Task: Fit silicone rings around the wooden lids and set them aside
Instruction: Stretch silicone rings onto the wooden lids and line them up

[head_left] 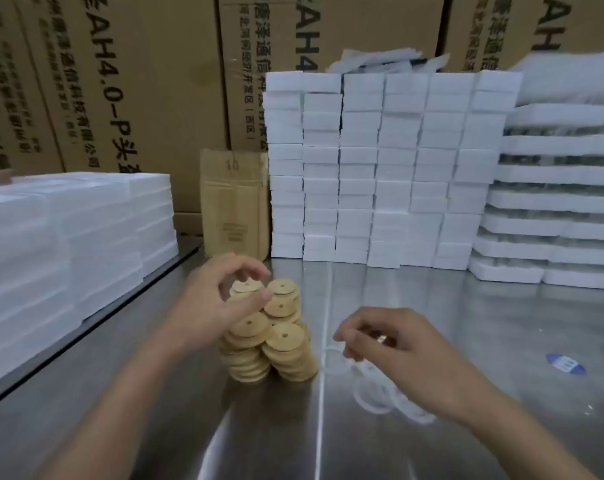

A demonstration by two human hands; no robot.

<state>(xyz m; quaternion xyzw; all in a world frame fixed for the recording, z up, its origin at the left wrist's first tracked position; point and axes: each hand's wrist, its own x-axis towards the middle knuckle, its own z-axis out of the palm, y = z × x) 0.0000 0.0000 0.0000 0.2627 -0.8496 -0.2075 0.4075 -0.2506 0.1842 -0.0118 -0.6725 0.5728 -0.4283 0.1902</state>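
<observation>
Several stacks of round wooden lids [282, 344], each with a small centre hole, stand on the steel table [432, 323] in the middle. My left hand [210, 306] arches over the back left stack, thumb and fingers curled round its top lid [246, 287]. To the right lie several translucent silicone rings [370, 396], partly hidden under my right hand [380, 341]. That hand's fingertips pinch one ring [332, 362] at the left end of the pile.
White foam blocks [380, 168] are stacked high at the back. Foam trays [553, 216] are piled at the right, and white sheets [68, 244] at the left. A small cardboard box [234, 202] and large cartons stand behind. A blue sticker [565, 363] lies at the right.
</observation>
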